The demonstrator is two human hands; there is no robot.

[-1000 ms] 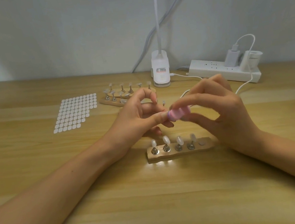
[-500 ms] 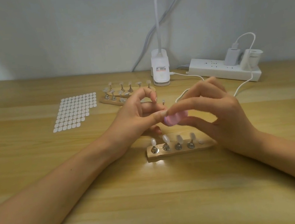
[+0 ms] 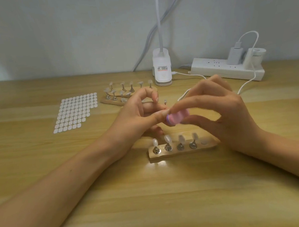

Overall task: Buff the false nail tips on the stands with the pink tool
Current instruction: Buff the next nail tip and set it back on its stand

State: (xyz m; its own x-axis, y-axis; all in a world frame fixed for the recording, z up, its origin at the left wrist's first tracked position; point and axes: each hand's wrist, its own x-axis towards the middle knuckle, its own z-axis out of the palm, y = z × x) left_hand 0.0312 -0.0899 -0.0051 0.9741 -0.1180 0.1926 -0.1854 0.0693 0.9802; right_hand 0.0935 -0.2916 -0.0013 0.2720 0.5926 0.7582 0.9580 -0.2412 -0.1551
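While both forearms rest on the wooden table (image 3: 157, 204), the right hand (image 3: 227, 115) pinches the pink tool (image 3: 177, 117) between its thumb and curled fingers, holding it in the air just above the nearer stand. The tool is blurred, with a thin purple edge at its left end. The left hand (image 3: 136, 119) meets it from the other side: its index finger is bent into a hook and its thumb reaches out until the tip touches the tool. I cannot tell whether that hand pinches anything, as the spot where thumb and tool meet is hidden. Just below the hands lies the near stand (image 3: 181, 152), a wooden bar with four false nail tips (image 3: 167, 139) upright on metal pegs and one bare round disc (image 3: 204, 141) at its right end, close to the right wrist. Behind the left hand sits a far stand (image 3: 111, 102), also of wood, carrying more tips, partly covered by the fingers. Further left a sheet of small white stickers (image 3: 76, 113) lies flat. Against the wall stand a white lamp clamp (image 3: 162, 69) and a white power strip (image 3: 221, 69) with a plugged-in charger, its white cable (image 3: 251, 78) trailing down behind the right hand.
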